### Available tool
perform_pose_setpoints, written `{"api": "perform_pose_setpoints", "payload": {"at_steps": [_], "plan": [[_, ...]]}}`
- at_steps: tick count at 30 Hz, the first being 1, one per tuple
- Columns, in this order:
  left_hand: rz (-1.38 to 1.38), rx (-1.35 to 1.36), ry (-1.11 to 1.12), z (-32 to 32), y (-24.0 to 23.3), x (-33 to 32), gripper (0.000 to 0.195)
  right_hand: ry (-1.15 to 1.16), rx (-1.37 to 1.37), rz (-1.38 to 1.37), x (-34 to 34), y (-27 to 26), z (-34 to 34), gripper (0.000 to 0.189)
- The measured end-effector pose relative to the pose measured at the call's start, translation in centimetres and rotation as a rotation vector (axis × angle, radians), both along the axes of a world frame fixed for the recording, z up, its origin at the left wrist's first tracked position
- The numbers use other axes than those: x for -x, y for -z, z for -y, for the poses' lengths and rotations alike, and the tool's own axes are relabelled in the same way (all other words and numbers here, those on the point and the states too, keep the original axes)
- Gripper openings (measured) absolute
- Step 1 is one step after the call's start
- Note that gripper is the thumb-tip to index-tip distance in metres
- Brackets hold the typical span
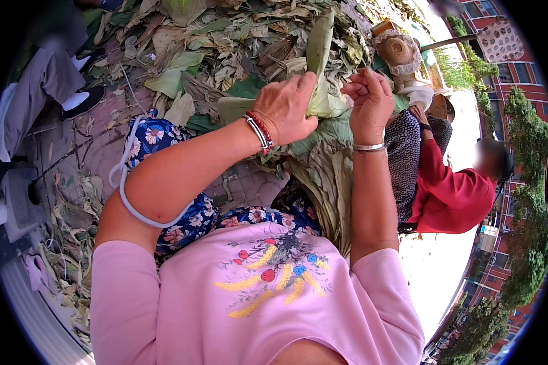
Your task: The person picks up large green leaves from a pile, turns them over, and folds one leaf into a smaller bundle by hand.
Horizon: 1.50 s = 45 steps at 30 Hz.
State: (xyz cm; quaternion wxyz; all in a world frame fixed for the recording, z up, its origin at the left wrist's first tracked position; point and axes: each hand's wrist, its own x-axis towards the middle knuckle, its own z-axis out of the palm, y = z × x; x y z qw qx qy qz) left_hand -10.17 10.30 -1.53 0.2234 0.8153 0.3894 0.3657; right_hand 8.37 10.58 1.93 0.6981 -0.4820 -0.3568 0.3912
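Observation:
My left hand (290, 109), with red beads and a silver bangle at the wrist, grips a long folded green leaf (320, 43) that stands up past the fingers. Its paler lower end (325, 104) spreads beside the thumb. To its right, my right hand (371, 102) is raised with curled fingers and thumb near the fingertips; whether something thin is pinched there cannot be told. Under and between the hands lies a broad green leaf (322, 134), above a bundle of dry, pleated leaves (331, 182) that runs down beside my right forearm to my lap.
Dry and green leaves (228, 50) are heaped on the paving (91, 141) ahead. A person in a red top (456, 196) sits close on the right, near a straw hat (396, 51). Another person's legs (50, 86) are at the left. A grey cord (123, 182) loops around my left elbow.

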Motion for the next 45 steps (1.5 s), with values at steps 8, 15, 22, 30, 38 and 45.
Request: {"api": "perform_pose_setpoints", "payload": {"at_steps": [8, 15, 22, 30, 38, 45], "plan": [[-0.255, -0.436, 0.328, 6.4, 2.3, -4.5, 0.050, 0.136, -0.201, -0.026, -2.7, -2.7, -1.6, 0.011], [-0.613, -0.646, 0.243, 8.4, 2.2, -6.7, 0.040, 0.060, -0.174, -0.052, -2.1, -3.1, -1.5, 0.009], [-0.663, -0.628, 0.365, 8.6, 2.3, -7.3, 0.044, -0.138, -0.114, 0.014, -2.6, -8.4, -2.9, 0.020], [-0.679, -0.523, 0.439, 8.4, 2.3, -8.4, 0.037, -0.494, 0.093, 0.753, 11.8, -9.2, -2.7, 0.025], [-0.609, -0.559, 0.497, 9.7, 2.8, -8.5, 0.035, -1.243, -0.072, 1.203, 19.7, -3.1, 1.3, 0.051], [-0.628, -0.535, 0.574, 9.4, 2.3, -7.8, 0.034, -1.136, 0.086, 0.801, 19.9, -1.5, 1.2, 0.014]]}}
